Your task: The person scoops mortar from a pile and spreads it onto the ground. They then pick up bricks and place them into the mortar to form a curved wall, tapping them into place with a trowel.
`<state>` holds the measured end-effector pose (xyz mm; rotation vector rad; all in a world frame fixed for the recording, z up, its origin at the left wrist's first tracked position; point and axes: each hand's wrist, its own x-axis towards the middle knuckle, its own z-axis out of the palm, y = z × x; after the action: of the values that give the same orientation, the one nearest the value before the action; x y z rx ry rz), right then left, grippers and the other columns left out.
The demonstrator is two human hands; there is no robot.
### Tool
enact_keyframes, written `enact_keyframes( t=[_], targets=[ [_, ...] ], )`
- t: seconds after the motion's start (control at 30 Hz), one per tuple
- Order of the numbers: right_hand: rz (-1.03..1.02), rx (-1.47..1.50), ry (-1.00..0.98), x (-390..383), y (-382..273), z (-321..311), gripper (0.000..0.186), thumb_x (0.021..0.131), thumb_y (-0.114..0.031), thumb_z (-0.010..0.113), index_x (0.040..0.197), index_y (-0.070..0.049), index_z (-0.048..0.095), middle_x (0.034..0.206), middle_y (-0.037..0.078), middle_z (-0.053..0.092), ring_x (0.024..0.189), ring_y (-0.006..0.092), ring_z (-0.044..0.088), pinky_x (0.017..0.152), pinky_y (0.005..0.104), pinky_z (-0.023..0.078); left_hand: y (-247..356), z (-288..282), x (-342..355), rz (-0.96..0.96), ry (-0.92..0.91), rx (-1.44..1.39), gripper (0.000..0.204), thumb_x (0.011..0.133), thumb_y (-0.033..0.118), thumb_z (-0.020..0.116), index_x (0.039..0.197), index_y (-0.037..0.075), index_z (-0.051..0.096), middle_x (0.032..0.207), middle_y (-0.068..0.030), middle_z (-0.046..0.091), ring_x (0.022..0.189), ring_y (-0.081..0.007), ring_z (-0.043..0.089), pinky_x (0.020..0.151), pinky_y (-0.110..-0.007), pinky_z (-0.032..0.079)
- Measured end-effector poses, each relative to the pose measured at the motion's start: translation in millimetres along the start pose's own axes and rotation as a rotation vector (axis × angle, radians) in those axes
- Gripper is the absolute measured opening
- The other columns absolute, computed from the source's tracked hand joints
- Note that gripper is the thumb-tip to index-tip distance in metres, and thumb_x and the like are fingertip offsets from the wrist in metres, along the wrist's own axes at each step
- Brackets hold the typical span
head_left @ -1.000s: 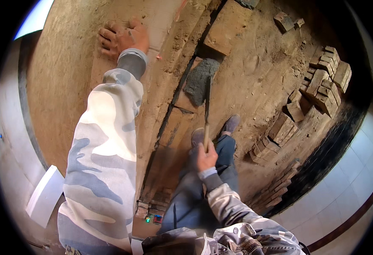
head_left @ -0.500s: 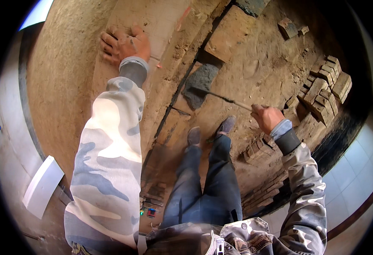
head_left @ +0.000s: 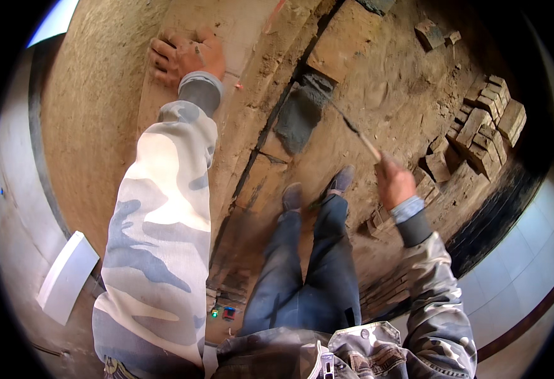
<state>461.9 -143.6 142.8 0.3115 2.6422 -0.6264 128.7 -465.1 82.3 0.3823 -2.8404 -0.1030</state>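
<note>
My left hand (head_left: 186, 59) lies with spread, slightly bent fingers on a flat, dusty light-brown surface (head_left: 198, 16) beside the dark groove. My right hand (head_left: 395, 180) grips the wooden handle of a trowel (head_left: 366, 140); its blurred blade rests at the upper end of a patch of wet grey mortar (head_left: 296, 123). This mortar covers much of a brick in the row along the groove, between a bare brick above (head_left: 343, 44) and another below (head_left: 258, 183).
Stacked bricks (head_left: 491, 126) stand on the dirt at the right, with loose pieces (head_left: 429, 35) higher up. My legs and shoes (head_left: 340, 180) are below the mortar. A white board (head_left: 67, 276) lies at the lower left, and pale tiles (head_left: 520, 240) border the right side.
My right hand has swung right from near my shoes with the trowel, whose blade has since moved up to the mortar's top end. My left hand has stayed in place.
</note>
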Motion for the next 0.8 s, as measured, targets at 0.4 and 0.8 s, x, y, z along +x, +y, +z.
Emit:
enact_keyframes(
  t=[0.4,0.8],
  targets=[
    [0.200,0.240,-0.162,-95.8,-70.9,63.8,0.030,0.096,-0.017,0.060,0.125,-0.007,0.061,0.086,0.027,0.067,0.077,0.0484,0.065,0.069,0.0546,0.052,3.0,-0.6,3.4,-0.047,-0.076,-0.009,0.079,0.090,0.055,0.043,0.149,0.003,0.040,0.157,-0.0206,0.033,0.146,-0.0372,0.028,0.117,-0.055,0.020],
    [1.458,2.083,-0.074,-117.1,-223.1,192.4,0.047,0.100,-0.061,0.052,0.086,-0.016,0.050,0.059,-0.003,0.041,0.044,0.0125,0.038,0.040,0.0304,0.031,13.6,-13.0,3.8,-0.081,-0.115,0.059,0.076,0.093,0.051,0.040,0.151,0.003,0.037,0.158,-0.0198,0.033,0.148,-0.0348,0.026,0.119,-0.052,0.019]
  ],
)
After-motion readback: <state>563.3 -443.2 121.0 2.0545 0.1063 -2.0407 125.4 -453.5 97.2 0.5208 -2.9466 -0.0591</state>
